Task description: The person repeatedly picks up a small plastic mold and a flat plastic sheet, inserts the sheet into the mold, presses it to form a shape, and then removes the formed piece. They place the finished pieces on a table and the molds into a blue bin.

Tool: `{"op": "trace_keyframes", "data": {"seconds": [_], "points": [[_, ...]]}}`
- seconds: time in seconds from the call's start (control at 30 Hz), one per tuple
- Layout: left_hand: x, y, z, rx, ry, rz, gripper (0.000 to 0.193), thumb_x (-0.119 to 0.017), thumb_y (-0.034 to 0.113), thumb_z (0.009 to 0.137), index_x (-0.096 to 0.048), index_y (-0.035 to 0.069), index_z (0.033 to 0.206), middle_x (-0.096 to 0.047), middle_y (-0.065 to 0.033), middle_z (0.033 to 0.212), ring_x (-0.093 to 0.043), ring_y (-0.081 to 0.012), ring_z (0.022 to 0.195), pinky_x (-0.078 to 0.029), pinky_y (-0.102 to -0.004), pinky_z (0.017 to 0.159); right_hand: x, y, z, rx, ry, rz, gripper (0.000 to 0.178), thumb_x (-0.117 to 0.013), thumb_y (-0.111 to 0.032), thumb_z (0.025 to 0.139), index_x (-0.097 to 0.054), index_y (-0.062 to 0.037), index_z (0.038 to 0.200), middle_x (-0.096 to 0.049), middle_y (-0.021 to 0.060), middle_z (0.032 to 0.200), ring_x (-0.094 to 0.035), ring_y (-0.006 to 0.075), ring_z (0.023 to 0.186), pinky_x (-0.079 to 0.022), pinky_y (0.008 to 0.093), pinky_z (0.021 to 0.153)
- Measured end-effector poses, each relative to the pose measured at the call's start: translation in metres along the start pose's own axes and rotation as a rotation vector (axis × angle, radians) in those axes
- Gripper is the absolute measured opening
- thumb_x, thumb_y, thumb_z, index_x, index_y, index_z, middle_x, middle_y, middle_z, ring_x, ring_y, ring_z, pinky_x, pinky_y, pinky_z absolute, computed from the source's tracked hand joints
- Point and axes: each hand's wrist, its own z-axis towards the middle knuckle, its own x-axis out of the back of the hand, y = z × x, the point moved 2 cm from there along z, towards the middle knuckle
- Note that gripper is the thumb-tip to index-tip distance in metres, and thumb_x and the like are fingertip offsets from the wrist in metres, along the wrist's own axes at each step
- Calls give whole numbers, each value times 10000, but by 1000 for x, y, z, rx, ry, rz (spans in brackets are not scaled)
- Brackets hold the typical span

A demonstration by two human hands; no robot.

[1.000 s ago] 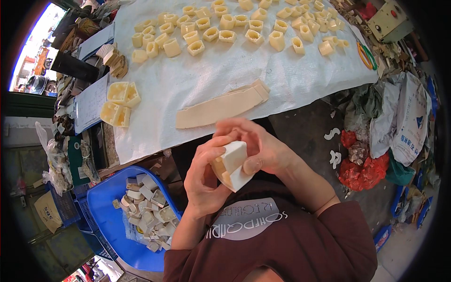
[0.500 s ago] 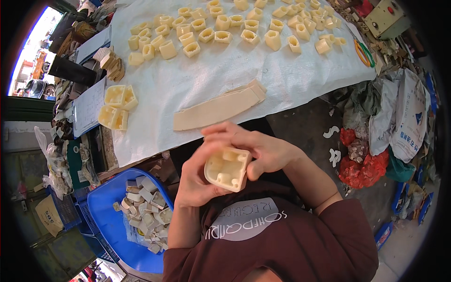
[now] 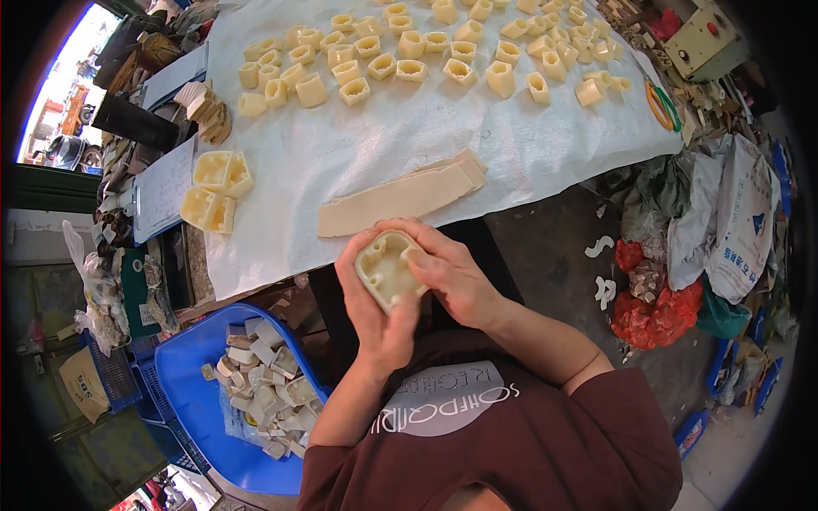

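Between my hands, in front of my body, is a cream hollow moulded piece (image 3: 388, 266), its open side facing up and small posts showing at its inner corners. My left hand (image 3: 371, 317) wraps round its left side, thumb across the near rim. My right hand (image 3: 456, 279) grips it from the right, with the thumb over the rim and the fingers round the far side. Just beyond my hands, a stack of long beige strips (image 3: 400, 200) lies on the white-covered table (image 3: 281, 183).
Several small cream hollow pieces (image 3: 411, 71) stand across the table's far part. Larger cream moulded pieces (image 3: 209, 210) sit at its left edge beside a clipboard (image 3: 162, 192). A blue tub (image 3: 192, 366) of offcuts is at lower left; red bags (image 3: 656, 315) lie at right.
The moulded piece has turned and shifted slightly up and left. My left fingers, blurred above it before, now wrap its side, and my right thumb has come over its rim.
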Motion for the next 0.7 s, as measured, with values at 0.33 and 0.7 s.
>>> {"op": "trace_keyframes", "data": {"seconds": [0.33,0.7], "points": [[6,-6,-1,258,16,-412,642,-608,244,685,-344,26,1228,-472,-129,1095,-514,-226,1019,-435,-337,876,10,1,-3,233,-134,-628,678,-684,-272,762,-366,-11,1302,-373,110,1263,-382,235,1166,-322,359,976],[10,-14,-5,456,-51,-752,646,-528,360,824,-275,84,1350,-423,-157,1248,-506,-277,1080,-494,-370,825,7,7,-4,342,-50,-872,858,-826,-319,564,-419,-46,1268,-449,106,1223,-376,280,1162,-308,394,979]]}}
